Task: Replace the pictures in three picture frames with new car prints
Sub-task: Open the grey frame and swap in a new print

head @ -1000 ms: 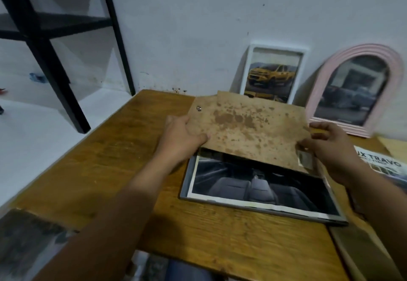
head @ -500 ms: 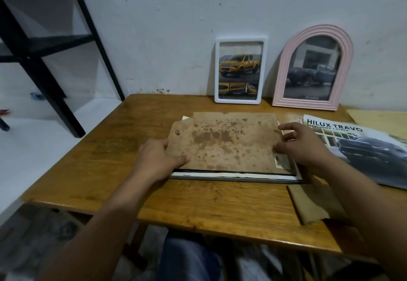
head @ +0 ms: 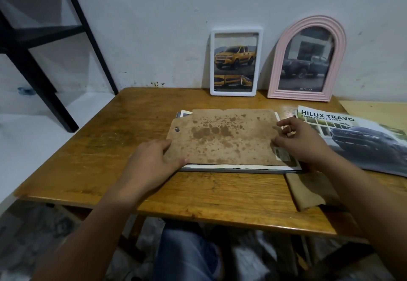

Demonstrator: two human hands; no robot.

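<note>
A stained brown backing board (head: 224, 137) lies flat on a grey picture frame (head: 242, 169) that rests face down on the wooden table (head: 123, 140). A white edge of a print shows under the board. My left hand (head: 152, 164) grips the board's left front corner. My right hand (head: 301, 142) holds the board's right edge, fingers on top. Against the wall stand a white frame (head: 236, 63) with a yellow pickup print and a pink arched frame (head: 307, 60) with a dark pickup print.
A Hilux Travo brochure (head: 352, 140) lies at the right of the table. A brown stand piece (head: 308, 190) lies near the front right edge. A black metal shelf (head: 44, 47) stands to the left, beside the white wall.
The board, lifted and tilted over a car-interior print a second ago, has come down flat on the frame. Both hands kept hold of its ends. The camera view pulled back.
</note>
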